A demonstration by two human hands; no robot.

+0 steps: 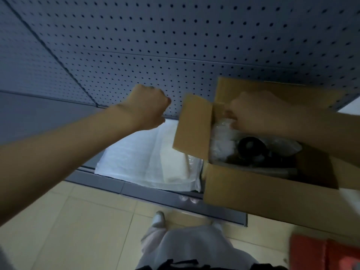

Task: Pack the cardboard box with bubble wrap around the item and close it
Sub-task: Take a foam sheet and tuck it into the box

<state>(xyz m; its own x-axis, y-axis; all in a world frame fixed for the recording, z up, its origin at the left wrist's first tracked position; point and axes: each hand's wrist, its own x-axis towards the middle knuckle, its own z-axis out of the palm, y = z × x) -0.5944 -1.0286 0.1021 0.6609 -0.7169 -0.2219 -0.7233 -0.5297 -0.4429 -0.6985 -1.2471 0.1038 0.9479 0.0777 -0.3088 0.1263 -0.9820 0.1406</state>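
Box (253,184): plain brown cardboard, matte, rectangular; it sits open on the grey shelf at the right, all flaps up or splayed outward.
Left flap (192,125): a flat brown panel standing up at the box's left edge, tilted outward.
Item (251,146): a dark, round, ring-like object lying inside the box near its middle; details are too dim to make out.
Wrap (222,141): clear, crinkly bubble plastic, glossy and crumpled, packed inside the box to the left of the item and also behind it on the right.
Right hand (255,112): over the box's back-left inner corner, above the item; its fingers curl down and pinch the top of the wrap.
Left hand (148,108): outside the box, just left of the left flap and apart from it; clenched into a fist, holding nothing that shows.
Sheets (150,160): a stack of pale, translucent padded sheets lying flat on the shelf, just left of the box, below the left hand.
Pegboard (175,36): grey panel with regular rows of small holes, rising behind the box.
Floor (78,221): beige tiles in front of the box.
Red thing (321,252): blurred, at the frame's corner below the box.
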